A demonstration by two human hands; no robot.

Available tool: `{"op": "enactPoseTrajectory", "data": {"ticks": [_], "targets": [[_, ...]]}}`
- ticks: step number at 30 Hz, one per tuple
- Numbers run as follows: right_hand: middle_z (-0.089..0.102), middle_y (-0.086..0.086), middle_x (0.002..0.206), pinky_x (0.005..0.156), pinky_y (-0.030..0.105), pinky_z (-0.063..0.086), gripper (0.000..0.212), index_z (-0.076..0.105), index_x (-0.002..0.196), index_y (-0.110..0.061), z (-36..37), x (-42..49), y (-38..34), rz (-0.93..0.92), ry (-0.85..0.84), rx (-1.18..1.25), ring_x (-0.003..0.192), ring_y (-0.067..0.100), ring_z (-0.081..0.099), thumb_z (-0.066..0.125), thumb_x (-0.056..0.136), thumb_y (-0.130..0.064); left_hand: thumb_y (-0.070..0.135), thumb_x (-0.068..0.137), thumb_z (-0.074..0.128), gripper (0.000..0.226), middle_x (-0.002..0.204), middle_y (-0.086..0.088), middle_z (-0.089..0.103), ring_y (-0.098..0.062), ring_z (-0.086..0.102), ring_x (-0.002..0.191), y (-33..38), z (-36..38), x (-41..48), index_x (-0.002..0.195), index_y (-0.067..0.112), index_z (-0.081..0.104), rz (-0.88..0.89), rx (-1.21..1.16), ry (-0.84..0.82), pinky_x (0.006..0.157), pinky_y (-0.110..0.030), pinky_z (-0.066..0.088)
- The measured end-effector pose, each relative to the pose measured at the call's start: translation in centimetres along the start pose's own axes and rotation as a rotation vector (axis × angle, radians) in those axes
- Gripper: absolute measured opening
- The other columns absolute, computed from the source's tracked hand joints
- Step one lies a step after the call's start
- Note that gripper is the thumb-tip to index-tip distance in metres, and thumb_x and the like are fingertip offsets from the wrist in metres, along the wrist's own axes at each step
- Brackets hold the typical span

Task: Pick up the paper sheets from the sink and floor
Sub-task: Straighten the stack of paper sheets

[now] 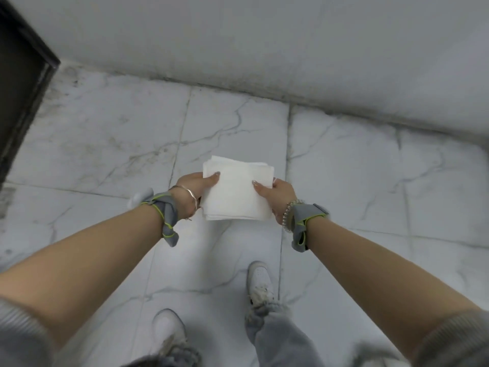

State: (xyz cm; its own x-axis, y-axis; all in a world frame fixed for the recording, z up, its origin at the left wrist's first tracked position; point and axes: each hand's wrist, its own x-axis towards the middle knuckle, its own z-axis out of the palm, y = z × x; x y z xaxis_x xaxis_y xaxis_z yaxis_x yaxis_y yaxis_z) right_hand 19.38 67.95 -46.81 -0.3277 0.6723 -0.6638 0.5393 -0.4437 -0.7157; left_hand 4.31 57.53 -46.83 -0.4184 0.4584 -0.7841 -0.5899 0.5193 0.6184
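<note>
A small stack of white paper sheets (236,190) is held in front of me above the marble floor. My left hand (197,185) grips the stack's left edge, thumb on top and fingers underneath. My right hand (277,193) grips the right edge the same way. The sheets lie roughly flat, with their edges slightly uneven. No sink is in view, and no loose paper shows on the floor.
White marble floor tiles (105,133) spread all around. A pale wall (264,43) runs along the far side. A dark door frame (21,83) stands at the left. My two white shoes (260,282) are below the hands.
</note>
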Motion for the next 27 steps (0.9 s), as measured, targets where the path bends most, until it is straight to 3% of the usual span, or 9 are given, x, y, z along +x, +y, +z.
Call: {"op": "enactPoseTrajectory", "data": {"ticks": [3,7,10,14,17,20,22,24,27], "targets": [[0.066,0.019,0.114,0.093,0.049,0.051,0.029,0.065,0.109,0.001,-1.9,-3.6,-3.1,-0.015,0.001,-0.042,0.105,0.035,0.063,0.067,0.085,-0.016,0.021,0.088,0.063,0.038,0.092,-0.007,0.065,-0.017,0.061,0.072,2.9,1.1,-3.9,0.121,0.001,0.058,0.02,0.016,-0.014,0.05,-0.02,0.054],[0.065,0.016,0.114,0.092,0.041,0.052,0.031,0.063,0.112,0.005,-5.6,-10.7,-9.2,-0.015,-0.017,-0.073,0.1,0.029,0.063,0.066,0.087,-0.013,0.02,0.089,0.062,0.042,0.104,-0.012,0.064,-0.02,0.062,0.077,7.5,2.4,-11.8,0.125,0.0,0.055,-0.007,0.015,-0.046,0.065,-0.03,0.055],[0.063,0.007,0.105,0.086,0.032,0.051,0.028,0.064,0.111,0.003,-8.0,-15.3,-13.3,-0.015,-0.032,-0.077,0.095,0.024,0.061,0.065,0.088,-0.014,0.018,0.089,0.061,0.035,0.099,-0.01,0.069,-0.017,0.068,0.07,11.3,3.2,-17.6,0.12,0.002,0.057,0.006,0.011,-0.099,0.056,-0.027,0.057],[0.067,0.017,0.114,0.091,0.05,0.052,0.005,0.067,0.089,-0.01,-9.8,-20.6,-18.5,-0.012,-0.104,0.045,0.1,0.032,0.065,0.067,0.086,-0.014,0.015,0.089,0.061,0.021,0.063,0.004,0.073,-0.008,0.069,0.053,16.8,3.1,-24.9,0.108,0.006,0.062,0.098,-0.01,-0.111,0.049,-0.021,0.056],[0.069,0.014,0.104,0.078,0.037,0.058,0.014,0.065,0.101,-0.004,-10.9,-24.1,-22.0,-0.04,-0.17,0.172,0.088,0.025,0.067,0.063,0.088,-0.009,0.013,0.089,0.061,0.011,0.066,-0.001,0.073,-0.009,0.069,0.054,19.6,2.7,-29.5,0.096,0.005,0.064,0.139,-0.036,-0.103,0.05,-0.022,0.057],[0.069,0.006,0.078,0.058,0.024,0.057,0.007,0.062,0.081,-0.006,-11.6,-26.7,-25.6,-0.135,-0.197,0.209,0.06,0.011,0.067,0.062,0.089,-0.006,0.011,0.089,0.06,0.005,0.061,0.001,0.072,-0.008,0.068,0.051,21.3,2.0,-33.4,0.088,0.007,0.064,0.187,-0.076,-0.078,0.049,-0.019,0.055],[0.067,0.007,0.073,0.059,0.024,0.056,0.015,0.059,0.074,-0.007,-11.3,-28.3,-28.2,-0.209,-0.227,0.194,0.057,0.011,0.065,0.062,0.089,-0.006,0.012,0.089,0.061,0.005,0.06,0.002,0.071,-0.008,0.067,0.052,22.1,1.0,-36.1,0.09,0.007,0.064,0.232,-0.108,-0.023,0.051,-0.019,0.056],[0.068,0.01,0.079,0.068,0.03,0.054,0.01,0.062,0.078,-0.006,-11.1,-29.0,-29.6,-0.281,-0.237,0.156,0.066,0.017,0.064,0.064,0.088,-0.008,0.012,0.089,0.061,0.011,0.073,-0.002,0.071,-0.01,0.068,0.058,22.5,0.5,-37.1,0.097,0.006,0.063,0.248,-0.126,-0.01,0.055,-0.02,0.057],[0.07,0.002,0.071,0.056,0.021,0.053,0.009,0.062,0.08,-0.007,-9.8,-29.6,-32.3,-0.379,-0.282,0.112,0.057,0.008,0.065,0.064,0.088,-0.009,0.014,0.09,0.059,0.011,0.073,0.0,0.073,-0.009,0.069,0.059,23.8,-0.5,-39.3,0.097,0.007,0.064,0.306,-0.206,0.03,0.055,-0.02,0.057]]}}
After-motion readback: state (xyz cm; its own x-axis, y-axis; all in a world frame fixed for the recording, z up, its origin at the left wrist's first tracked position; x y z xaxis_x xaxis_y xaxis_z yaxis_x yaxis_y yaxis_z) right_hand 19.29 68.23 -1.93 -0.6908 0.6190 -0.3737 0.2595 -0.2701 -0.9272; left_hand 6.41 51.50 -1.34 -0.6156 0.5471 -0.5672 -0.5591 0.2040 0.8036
